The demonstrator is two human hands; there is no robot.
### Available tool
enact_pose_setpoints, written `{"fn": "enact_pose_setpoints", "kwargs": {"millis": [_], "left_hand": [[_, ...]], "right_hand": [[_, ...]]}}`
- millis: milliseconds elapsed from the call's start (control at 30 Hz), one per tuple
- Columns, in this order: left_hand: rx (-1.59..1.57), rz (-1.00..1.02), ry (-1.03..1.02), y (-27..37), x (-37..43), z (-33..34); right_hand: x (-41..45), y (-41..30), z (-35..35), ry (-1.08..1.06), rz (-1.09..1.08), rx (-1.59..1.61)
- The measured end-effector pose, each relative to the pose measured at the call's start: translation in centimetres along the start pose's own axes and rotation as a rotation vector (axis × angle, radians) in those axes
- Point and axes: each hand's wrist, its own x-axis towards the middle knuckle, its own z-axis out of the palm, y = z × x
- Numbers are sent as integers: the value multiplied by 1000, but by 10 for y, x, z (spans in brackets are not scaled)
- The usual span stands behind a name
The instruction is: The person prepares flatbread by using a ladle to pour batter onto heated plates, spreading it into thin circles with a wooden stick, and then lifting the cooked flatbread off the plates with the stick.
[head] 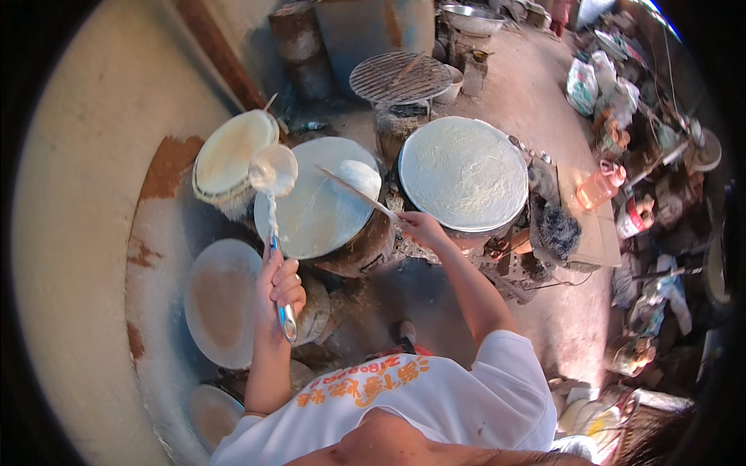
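My left hand [282,285] grips the handle of a ladle [274,169], its batter-smeared bowl raised near a round griddle [291,233]. In my right hand [425,230] is a thin wooden spreader [355,192], reaching over that same griddle. A pale mound of batter [360,176] lies on the griddle's right part, beside the spreader. To the right, a second round griddle [523,198] carries a wide, thin sheet of batter or flatbread [463,172]. On the left stands a stack of round flatbreads [236,154] with ragged edges hanging below.
Round discs [224,303] lean at the lower left near the wall [81,204]. A slatted round rack [399,78] stands behind the griddles. Rightward are a cardboard sheet [588,239], a pink-tinted jug [600,185], a dark scrubber [558,231] and plastic bags [583,87].
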Motion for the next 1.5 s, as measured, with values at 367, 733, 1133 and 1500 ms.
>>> {"fn": "enact_pose_setpoints", "kwargs": {"millis": [367, 733, 1133, 1500], "left_hand": [[-101, -176, -74, 11, 72, 3], [-305, -238, 212, 43, 127, -10], [-45, 125, 282, -31, 142, -63], [-823, -45, -409, 19, 13, 9]], "right_hand": [[-2, 13, 16, 266, -108, -642], [35, -38, 8, 18, -260, -554], [-24, -7, 105, 69, 18, 51], [1, -9, 58, 217, -173, -170]]}}
